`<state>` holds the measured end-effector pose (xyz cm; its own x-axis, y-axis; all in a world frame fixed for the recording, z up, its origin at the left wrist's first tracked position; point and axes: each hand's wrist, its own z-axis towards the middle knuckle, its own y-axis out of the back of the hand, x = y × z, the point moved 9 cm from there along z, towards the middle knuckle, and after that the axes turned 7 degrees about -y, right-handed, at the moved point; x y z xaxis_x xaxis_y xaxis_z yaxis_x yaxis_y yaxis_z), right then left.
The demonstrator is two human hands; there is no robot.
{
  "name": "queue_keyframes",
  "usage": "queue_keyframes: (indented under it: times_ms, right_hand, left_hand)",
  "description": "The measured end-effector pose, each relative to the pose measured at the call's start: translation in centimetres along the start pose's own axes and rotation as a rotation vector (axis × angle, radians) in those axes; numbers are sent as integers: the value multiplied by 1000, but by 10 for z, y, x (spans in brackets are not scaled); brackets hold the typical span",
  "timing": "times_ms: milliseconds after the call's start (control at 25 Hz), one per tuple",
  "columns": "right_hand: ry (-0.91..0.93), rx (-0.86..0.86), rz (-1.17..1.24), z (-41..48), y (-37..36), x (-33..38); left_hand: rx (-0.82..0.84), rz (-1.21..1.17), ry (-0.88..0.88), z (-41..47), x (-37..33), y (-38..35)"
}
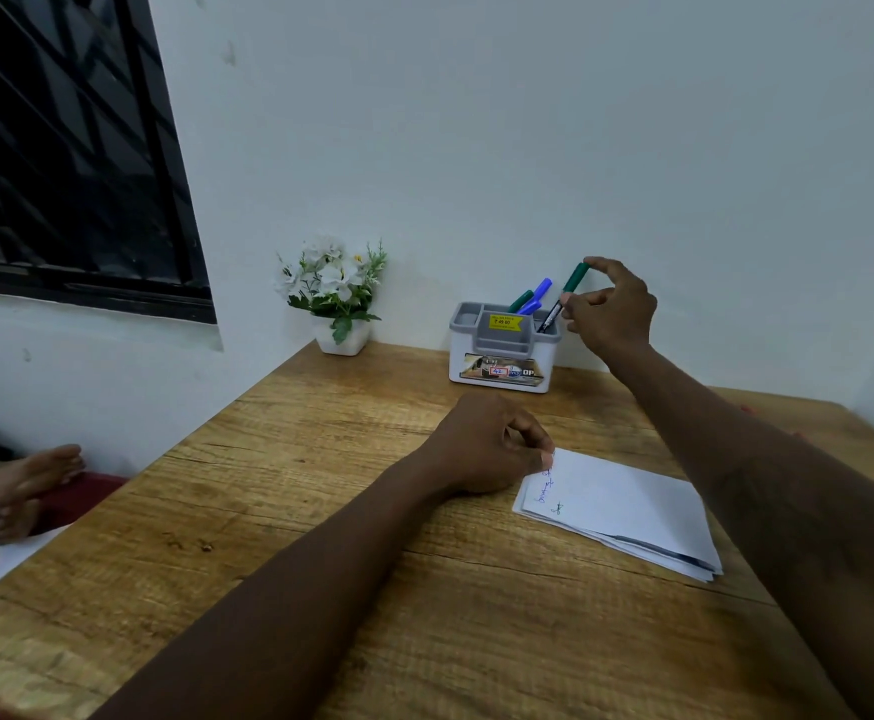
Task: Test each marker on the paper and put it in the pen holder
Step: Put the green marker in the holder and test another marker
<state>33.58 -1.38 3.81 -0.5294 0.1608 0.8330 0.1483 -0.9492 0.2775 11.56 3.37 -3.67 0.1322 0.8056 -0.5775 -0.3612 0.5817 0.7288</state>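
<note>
— Looking down from the head camera, I see my right hand (612, 307) raised over the white-and-grey plastic pen holder (503, 347) at the back of the wooden counter (289, 522). What do you make of the grip?

— The right fingers (597, 263) pinch the green-capped marker (564, 296) near its cap end. It is tilted, cap up and to the right, with its dark lower end inside the holder's right rear compartment.

— Agreed. I also count a second green marker (521, 300) and two blue markers (537, 296) leaning in the compartment just left of it. And my left hand (486, 445)?

— It rests on the counter in front of the holder, fingers curled in, the tips touching the near-left corner of the folded white paper sheets (627, 506). I cannot tell whether it grips the paper or only presses on it.

— The paper lies flat under my right forearm, with small blue and dark scribbles near that corner.

— Yes. A yellow price sticker (504, 321) sits on the holder's grey front insert, and a white pot of artificial white flowers (338, 293) stands against the wall, well left of the holder. A dark barred window (60, 148) fills the upper left.
</note>
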Motion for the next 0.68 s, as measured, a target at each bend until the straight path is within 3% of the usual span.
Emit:
queue_keyframes:
  times_ms: [680]
  right_hand:
    - [-148,141,-21,-35,21,-18]
  left_hand:
    - [-10,-4,-14,-1,3,0]
